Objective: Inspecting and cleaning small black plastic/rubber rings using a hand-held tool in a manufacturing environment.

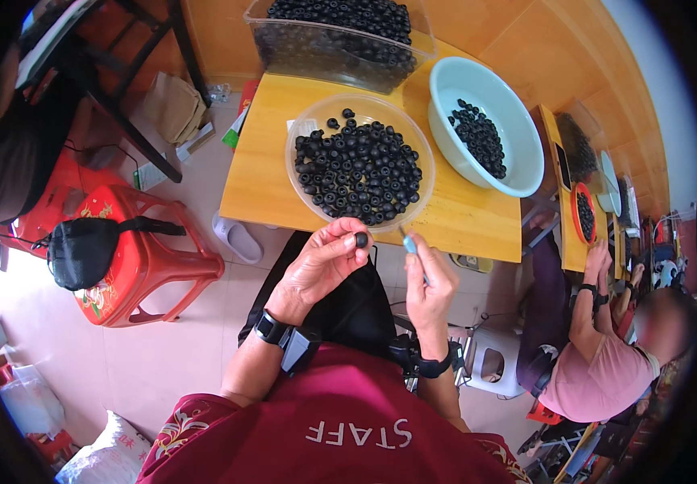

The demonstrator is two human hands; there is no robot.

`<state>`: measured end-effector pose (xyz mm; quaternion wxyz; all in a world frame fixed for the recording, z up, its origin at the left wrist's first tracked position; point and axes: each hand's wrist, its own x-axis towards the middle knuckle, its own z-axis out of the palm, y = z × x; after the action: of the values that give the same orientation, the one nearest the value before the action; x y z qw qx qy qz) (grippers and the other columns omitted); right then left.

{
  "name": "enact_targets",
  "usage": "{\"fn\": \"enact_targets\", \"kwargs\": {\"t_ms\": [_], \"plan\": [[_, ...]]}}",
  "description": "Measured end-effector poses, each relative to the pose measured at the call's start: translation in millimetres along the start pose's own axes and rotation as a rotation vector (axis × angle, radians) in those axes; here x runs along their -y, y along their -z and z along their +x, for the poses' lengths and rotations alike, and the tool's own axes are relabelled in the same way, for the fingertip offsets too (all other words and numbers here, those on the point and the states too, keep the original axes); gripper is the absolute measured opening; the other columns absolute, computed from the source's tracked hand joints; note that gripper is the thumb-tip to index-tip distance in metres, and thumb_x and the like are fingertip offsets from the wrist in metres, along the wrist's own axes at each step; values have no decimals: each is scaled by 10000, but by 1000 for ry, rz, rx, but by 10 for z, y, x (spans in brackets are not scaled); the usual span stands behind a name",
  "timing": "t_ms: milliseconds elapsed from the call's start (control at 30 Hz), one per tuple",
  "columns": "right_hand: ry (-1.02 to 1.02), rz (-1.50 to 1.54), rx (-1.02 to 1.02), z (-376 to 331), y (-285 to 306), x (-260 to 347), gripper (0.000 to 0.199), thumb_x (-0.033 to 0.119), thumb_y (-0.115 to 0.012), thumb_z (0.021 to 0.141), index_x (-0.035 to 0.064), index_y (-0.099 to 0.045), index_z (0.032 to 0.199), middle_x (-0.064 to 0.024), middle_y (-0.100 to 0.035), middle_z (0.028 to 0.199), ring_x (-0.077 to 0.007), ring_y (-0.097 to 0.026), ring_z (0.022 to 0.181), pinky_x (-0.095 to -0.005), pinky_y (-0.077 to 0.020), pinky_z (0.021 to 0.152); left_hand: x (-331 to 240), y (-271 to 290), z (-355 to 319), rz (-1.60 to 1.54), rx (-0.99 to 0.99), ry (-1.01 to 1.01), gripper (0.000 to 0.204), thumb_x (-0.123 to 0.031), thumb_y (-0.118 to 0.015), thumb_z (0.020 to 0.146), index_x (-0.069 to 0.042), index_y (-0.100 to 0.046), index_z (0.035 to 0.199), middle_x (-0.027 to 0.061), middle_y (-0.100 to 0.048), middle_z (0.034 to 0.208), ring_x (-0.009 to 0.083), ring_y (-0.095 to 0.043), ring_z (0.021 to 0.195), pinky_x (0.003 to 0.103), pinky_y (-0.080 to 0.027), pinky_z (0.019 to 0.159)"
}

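My left hand (322, 268) pinches a small round black bead (361, 239) between thumb and fingertips, just in front of the table's near edge. In my right hand (432, 289) is a small tool with a light blue handle (409, 244). Its thin tip points up and leftward, apart from the bead. Right beyond both hands stands a round clear plastic bowl (390, 111) on the yellow wooden table (255, 153). Loose black beads (356, 165), many with a visible hole, fill much of the bowl.
A light blue basin (528, 153) with more beads stands right of the bowl. Behind is a clear bin (300, 58) full of beads. A red stool (151, 258) with a black bag (84, 252) is at left. A co-worker in a pink shirt (598, 379) sits at right.
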<state>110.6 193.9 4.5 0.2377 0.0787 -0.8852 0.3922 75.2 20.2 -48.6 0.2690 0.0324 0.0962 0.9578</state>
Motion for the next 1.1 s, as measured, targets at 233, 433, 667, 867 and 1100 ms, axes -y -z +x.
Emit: {"fn": "enact_targets", "kwargs": {"t_ms": [233,433,667,867,1100], "plan": [[135,-33,150,-3,1,236,312,56,-672,798,45,-659,1109,-77,-533,650,-231,-542,529,-350,-431,484,-23,-36,-2,48,-22,-5,195,-73,-642,873,-46,-625,1065,69,-638,968,128,-606,842,259,-504,786],[210,-93,171,37,-43,232,333,80,-685,787,65,-656,1118,-68,-524,644,-231,-543,530,-354,-438,481,-3,-32,-3,70,-17,-20,190,-72,-640,874,-46,-622,1061,42,-637,978,120,-596,886,260,-495,804],[254,-144,173,50,10,191,342,95,-693,785,67,-653,1124,-59,-512,635,-227,-534,522,-353,-427,466,-7,-33,-3,67,-8,10,171,-66,-642,872,-48,-607,1038,26,-622,942,123,-602,845,259,-506,782],[283,-177,176,78,78,184,346,108,-694,788,77,-652,1129,-48,-510,639,-219,-529,521,-347,-419,462,-8,-72,-23,79,-46,32,152,-62,-635,877,-37,-606,1024,40,-630,898,139,-614,778,265,-524,743],[319,-223,183,118,137,69,337,69,-681,786,84,-656,1122,-64,-528,669,-238,-550,550,-353,-430,483,-43,-218,-44,70,-60,50,148,-65,-655,861,-28,-610,997,62,-632,873,148,-615,751,266,-516,713]]}}
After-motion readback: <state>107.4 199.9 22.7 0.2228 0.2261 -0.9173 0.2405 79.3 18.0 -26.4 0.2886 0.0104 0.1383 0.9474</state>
